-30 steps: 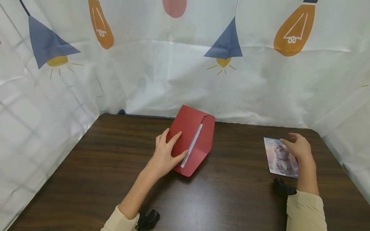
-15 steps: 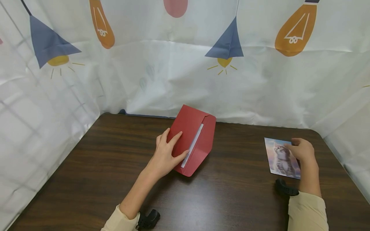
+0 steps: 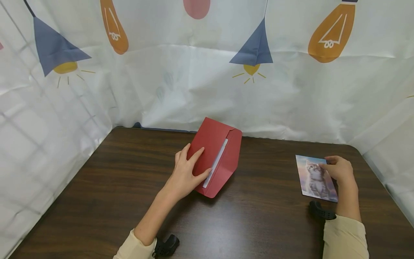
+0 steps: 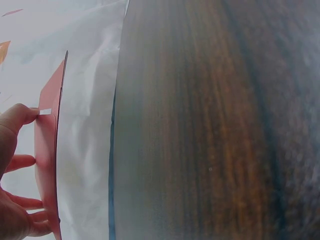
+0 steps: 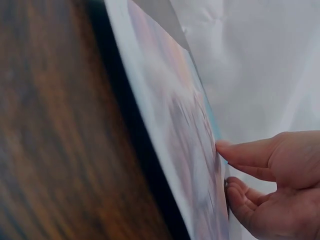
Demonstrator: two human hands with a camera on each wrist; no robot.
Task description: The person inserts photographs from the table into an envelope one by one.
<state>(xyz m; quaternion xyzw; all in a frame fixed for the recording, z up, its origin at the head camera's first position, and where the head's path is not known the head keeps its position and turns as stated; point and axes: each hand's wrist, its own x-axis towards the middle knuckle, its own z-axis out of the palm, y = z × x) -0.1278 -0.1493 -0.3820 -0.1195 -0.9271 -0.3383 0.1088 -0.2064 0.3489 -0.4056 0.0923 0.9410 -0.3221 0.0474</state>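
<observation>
A red envelope (image 3: 215,151) lies aslant on the table, its flap side facing up and a white strip (image 3: 216,162) showing along the flap line. Spread over it, my left hand (image 3: 185,174) rests on the envelope, the thumb touching the white strip. In the left wrist view all the visible fingers are on the envelope's upper face. To the right is a kitten picture card (image 3: 313,178). My right hand (image 3: 339,171) pinches its right edge, thumb on the picture and fingers curled behind the edge, as the right wrist view shows. A dark shadow runs under the card (image 5: 172,120) there.
The dark wood-grain table (image 3: 258,219) reaches back to a white curtain (image 3: 181,90) printed with lamps and bulbs, which also hangs along both sides. A black wrist camera (image 3: 166,246) is on the left wrist, another black wrist camera (image 3: 321,211) on the right.
My right hand has shifted slightly right from above the card to its right edge and closed its thumb and fingers on the card. The left hand and the envelope have stayed put.
</observation>
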